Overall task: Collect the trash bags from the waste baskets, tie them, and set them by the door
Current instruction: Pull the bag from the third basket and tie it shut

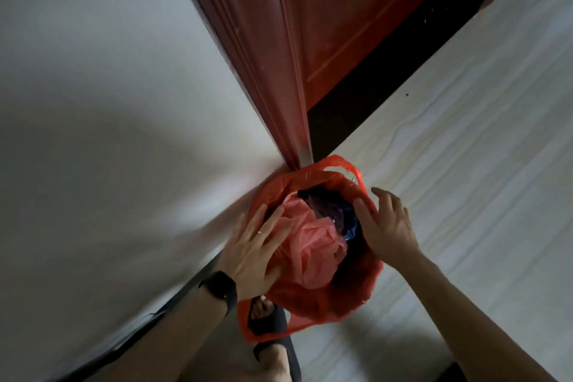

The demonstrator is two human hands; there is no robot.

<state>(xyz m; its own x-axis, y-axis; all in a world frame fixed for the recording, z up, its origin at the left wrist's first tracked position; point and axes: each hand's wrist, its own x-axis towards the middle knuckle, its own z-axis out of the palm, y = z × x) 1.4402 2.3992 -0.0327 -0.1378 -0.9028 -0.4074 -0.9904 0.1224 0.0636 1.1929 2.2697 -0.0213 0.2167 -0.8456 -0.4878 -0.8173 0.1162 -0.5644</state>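
The red trash bag (316, 291) sits on the pale floor (465, 164) at the foot of the dark red door frame (279, 56), its mouth wide open and facing up, so the person appears to be in the tying step, with the bag already standing in the corner where the white wall (93, 102) meets the doorway. The left hand (251, 254), with a ring on one finger and a dark watch (218, 287) on the wrist, lies flat against the near-left rim of the bag, fingers spread and pressing on the plastic and the crumpled pink plastic (310, 245) inside; its grip is open, closed around nothing. The right hand (384, 226) hovers at the far-right rim, fingers also spread, fingertips touching or just short of the plastic; whether it has pinched any film cannot be told, but the grip looks open. Between the two hands, deeper in the bag, lies a dark blue bundle (331, 211). One handle loop (344, 166) stands up beyond the right hand, toward the door frame, and another flap of red plastic (263, 329) hangs out below the left hand, over a sandalled foot (266, 316). By this reading, nothing is tied yet. The next move likely calls for each hand to gather its side of the rim, or take one loop each, push the contents down, draw both ends together above the load, and knot them without tearing the thin film.
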